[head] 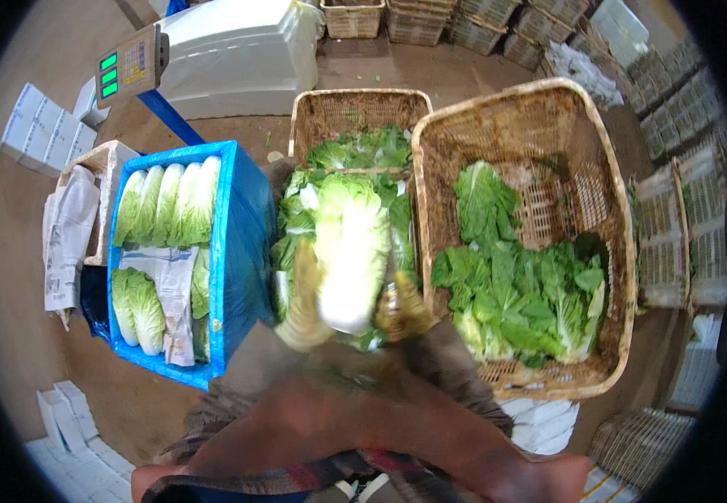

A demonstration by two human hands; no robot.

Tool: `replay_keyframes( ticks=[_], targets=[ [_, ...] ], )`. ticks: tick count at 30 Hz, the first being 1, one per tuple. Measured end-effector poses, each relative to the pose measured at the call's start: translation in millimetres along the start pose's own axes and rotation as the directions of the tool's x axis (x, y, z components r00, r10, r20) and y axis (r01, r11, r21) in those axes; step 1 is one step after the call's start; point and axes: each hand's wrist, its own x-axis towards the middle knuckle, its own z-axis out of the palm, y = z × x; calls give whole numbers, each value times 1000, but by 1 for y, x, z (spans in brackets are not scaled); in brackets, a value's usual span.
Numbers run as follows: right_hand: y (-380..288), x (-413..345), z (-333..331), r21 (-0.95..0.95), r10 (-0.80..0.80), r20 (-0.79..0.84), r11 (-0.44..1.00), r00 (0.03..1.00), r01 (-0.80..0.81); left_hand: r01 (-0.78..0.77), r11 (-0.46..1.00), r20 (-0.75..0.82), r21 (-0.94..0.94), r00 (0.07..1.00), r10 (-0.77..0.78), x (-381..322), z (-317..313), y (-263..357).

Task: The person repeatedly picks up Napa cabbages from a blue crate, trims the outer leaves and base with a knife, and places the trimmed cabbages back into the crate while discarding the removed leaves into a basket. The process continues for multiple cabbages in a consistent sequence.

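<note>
Between my gloved hands stands a trimmed napa cabbage (352, 258), its white base towards me. My left hand (303, 298), blurred, is on its left side; my right hand (406, 307) is at its lower right side, with something small and shiny at the fingers that I cannot make out. Green outer leaves (401, 220) lie around the cabbage. To the left, a blue-lined box (237, 251) holds a row of cabbages, more cabbages below it and sheets of newspaper (171, 276). At the right, a big tilted plastic basket (621, 251) holds loose leafy greens (520, 302).
A scale display (127, 66) on a blue post stands behind the blue-lined box. Another basket (360, 94) with leaves is straight ahead. A light crate with newspaper (74, 232) is at far left. Stacked baskets (420, 22) and white foam boxes (46, 129) stand farther off.
</note>
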Motion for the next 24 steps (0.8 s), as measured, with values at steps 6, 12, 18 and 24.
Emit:
replay_keyframes(
  ticks=[6,12,18,24],
  targets=[
    [49,57,-76,85,49,67,995,997,-54,557,822,-165,-115,806,-569,-120,-47,-46],
    [72,78,-32,-60,127,160,991,979,-119,601,610,-114,-516,658,-744,-130,-94,-46],
    [126,87,59,-787,3,94,612,996,72,374,468,-49,-801,738,-673,-129,-83,-44],
    [159,95,123,-812,250,-6,564,968,-151,345,618,-183,-706,755,-630,-165,-185,-37]
  ],
)
